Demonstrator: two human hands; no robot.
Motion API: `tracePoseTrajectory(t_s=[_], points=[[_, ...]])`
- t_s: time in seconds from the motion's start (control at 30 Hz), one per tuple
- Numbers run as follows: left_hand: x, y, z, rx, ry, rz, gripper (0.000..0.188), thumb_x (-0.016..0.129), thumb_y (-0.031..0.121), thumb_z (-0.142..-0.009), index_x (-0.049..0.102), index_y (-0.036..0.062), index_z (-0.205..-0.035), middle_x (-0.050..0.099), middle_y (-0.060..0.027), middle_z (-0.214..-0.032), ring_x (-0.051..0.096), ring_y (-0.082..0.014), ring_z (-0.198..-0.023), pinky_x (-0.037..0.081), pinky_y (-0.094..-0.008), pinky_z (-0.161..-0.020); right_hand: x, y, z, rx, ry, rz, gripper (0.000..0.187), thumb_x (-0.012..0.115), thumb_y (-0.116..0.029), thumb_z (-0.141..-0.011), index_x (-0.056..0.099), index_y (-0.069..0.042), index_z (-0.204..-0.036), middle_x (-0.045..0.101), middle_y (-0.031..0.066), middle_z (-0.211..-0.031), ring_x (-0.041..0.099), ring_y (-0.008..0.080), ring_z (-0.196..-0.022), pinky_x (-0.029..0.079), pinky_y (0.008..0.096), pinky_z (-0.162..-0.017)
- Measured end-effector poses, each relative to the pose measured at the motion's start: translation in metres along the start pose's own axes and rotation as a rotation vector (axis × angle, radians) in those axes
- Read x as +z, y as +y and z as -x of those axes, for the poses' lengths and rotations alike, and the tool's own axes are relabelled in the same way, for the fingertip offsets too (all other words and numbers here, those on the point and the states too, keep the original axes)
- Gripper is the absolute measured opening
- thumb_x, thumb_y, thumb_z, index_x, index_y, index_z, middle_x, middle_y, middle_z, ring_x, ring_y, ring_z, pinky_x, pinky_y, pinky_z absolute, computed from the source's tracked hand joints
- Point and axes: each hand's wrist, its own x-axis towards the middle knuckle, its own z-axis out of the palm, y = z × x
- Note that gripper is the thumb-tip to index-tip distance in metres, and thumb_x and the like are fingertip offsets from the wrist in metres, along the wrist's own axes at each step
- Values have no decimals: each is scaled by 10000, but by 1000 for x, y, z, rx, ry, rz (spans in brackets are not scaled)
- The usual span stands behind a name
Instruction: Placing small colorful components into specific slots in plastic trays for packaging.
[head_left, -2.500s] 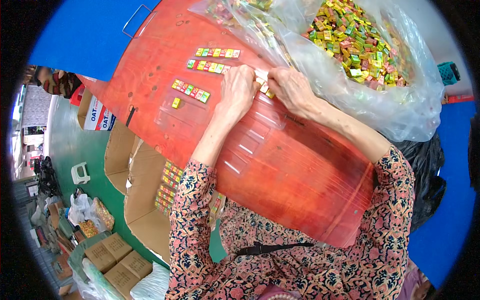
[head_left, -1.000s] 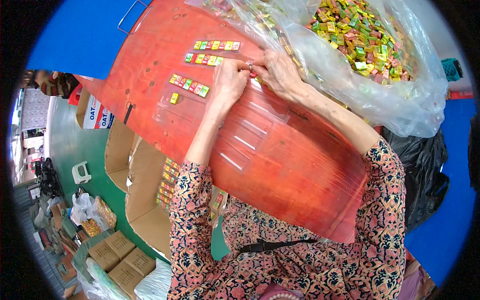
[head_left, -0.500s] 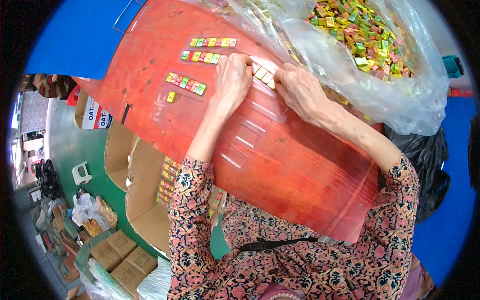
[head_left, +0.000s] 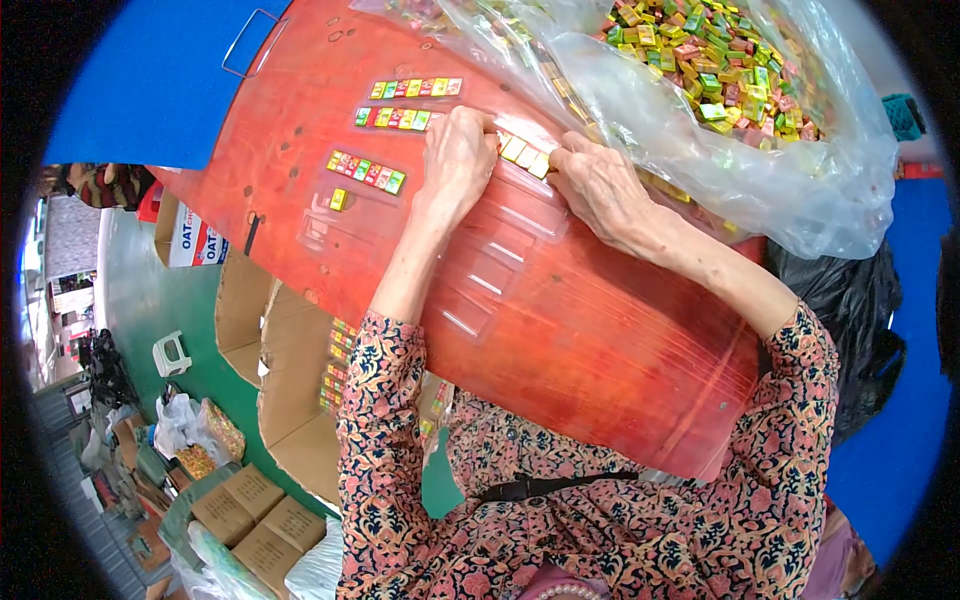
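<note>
My left hand (head_left: pixel 460 165) has its fingers curled down at the left end of a short row of small yellow-and-white wrapped blocks (head_left: pixel 522 153). At the row's right end, the fingers of my right hand (head_left: pixel 603 188) are pinched together, and my hands grip the row between them. Beneath it lies a clear plastic tray with long slots (head_left: pixel 520 212), its nearer slots holding nothing. To the left, a filled row of coloured blocks (head_left: pixel 408 88), another row (head_left: pixel 398 118) partly behind my left hand, and a tilted row (head_left: pixel 367 171) lie in clear trays. One yellow block (head_left: pixel 339 200) sits alone.
A big clear plastic bag (head_left: pixel 640 110) of loose coloured blocks (head_left: pixel 710 70) stands at the far right of the red tabletop (head_left: pixel 600 340). Left of the table are an open cardboard box (head_left: pixel 290 400) with filled trays, a white stool (head_left: pixel 171 353) and stacked cartons (head_left: pixel 265 520).
The whole view has shifted slightly. Both hands remain at the two ends of the row, with only small finger movement.
</note>
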Motion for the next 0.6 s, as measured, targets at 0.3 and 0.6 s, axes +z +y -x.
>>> tracePoseTrajectory(t_s=[0.3,0.6], points=[[-6,-5,1,-47,-24,132,167,607,102,-725,669,-23,-816,642,-190,-746,631,-281,-663,482,-361,-623,-19,-5,-14,577,-244,-859,279,561,-286,-870,604,-20,-943,540,31,-681,521,133,-583,419,276,-505],[-27,-10,9,-502,-355,1048,219,571,198,-867,627,-13,-882,583,-49,-631,502,-81,-455,337,-178,-353,-7,-11,-26,755,-169,-1585,258,427,-130,-930,509,60,-1084,580,108,-908,609,156,-788,530,263,-635]])
